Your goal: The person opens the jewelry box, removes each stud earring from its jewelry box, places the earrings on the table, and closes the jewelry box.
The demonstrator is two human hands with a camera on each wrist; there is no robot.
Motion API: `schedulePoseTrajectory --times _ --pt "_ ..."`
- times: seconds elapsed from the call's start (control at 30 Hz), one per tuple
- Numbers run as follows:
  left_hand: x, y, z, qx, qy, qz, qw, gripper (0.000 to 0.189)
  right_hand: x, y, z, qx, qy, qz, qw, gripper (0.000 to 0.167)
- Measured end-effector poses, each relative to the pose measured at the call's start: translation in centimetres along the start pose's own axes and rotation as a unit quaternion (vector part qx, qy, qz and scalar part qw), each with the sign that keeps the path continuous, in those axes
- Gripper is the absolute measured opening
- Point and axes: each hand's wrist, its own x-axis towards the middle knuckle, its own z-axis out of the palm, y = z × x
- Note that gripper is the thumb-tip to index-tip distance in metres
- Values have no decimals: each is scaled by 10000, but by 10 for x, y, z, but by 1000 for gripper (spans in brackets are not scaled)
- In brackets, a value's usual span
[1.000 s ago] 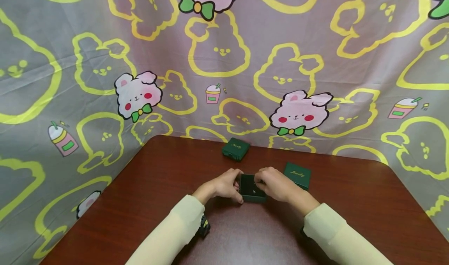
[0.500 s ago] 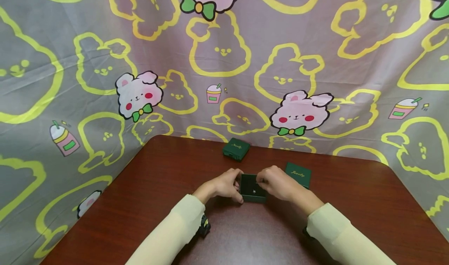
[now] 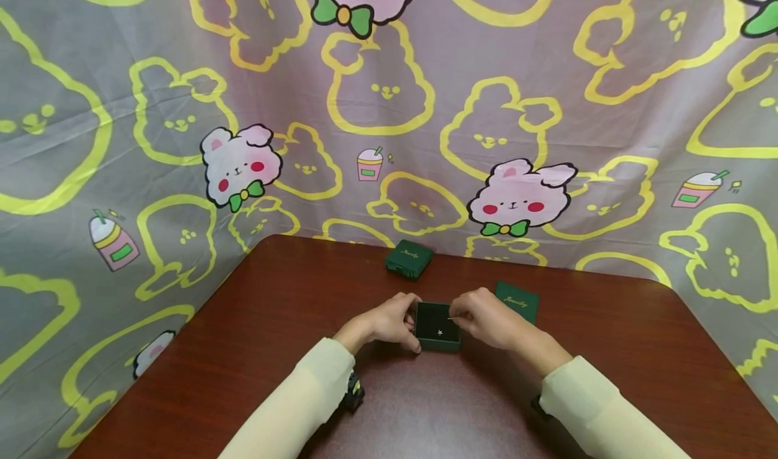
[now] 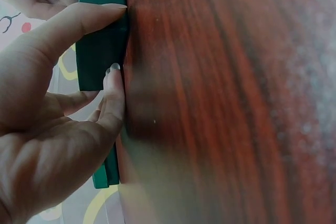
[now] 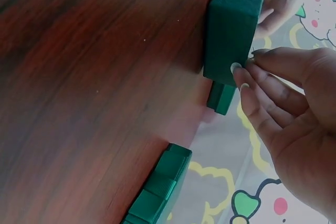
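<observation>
Steadying the lidless green jewelry box (image 3: pixel 439 345) is your left hand (image 3: pixel 391 319): grip clamped on the box's left side, thumb at the near corner, fingers toward the far one. Box sits on the worktop (image 3: pixel 425 412) between your hands, dark lining (image 3: pixel 429 318) facing up. Your right hand (image 3: pixel 486 318) is at its right rim, fingertips together, apparently pinching a thin light sliver (image 3: pixel 450 318), too small to identify. Tiny star-shaped piece (image 3: pixel 440 333) lies on the lining toward the near wall. Handling, by judgement: box light, walls stiff, lining soft; best held low by opposite outer walls, no hard squeeze. Sliver and star look light, fragile, easily dropped; take either by its edge. Surface: red-brown, wood-grained, glossy, so the box could skid unbraced. Farther back, a closed green jewelry box (image 3: pixel 408 260), gilt lettering; past your right hand, a gilt-lettered green piece (image 3: pixel 516 302), lid or box, can't tell. Room: rabbit-printed grey cloth backdrop (image 3: pixel 304 108), creased, yellow outlines, along the worktop's far side and left.
</observation>
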Motion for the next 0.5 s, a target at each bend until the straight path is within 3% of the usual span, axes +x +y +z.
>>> schedulePoseTrajectory --times 0.5 --pt "-2 -2 1 61 56 65 9999 79 -6 -2 -13 88 19 247 9997 12"
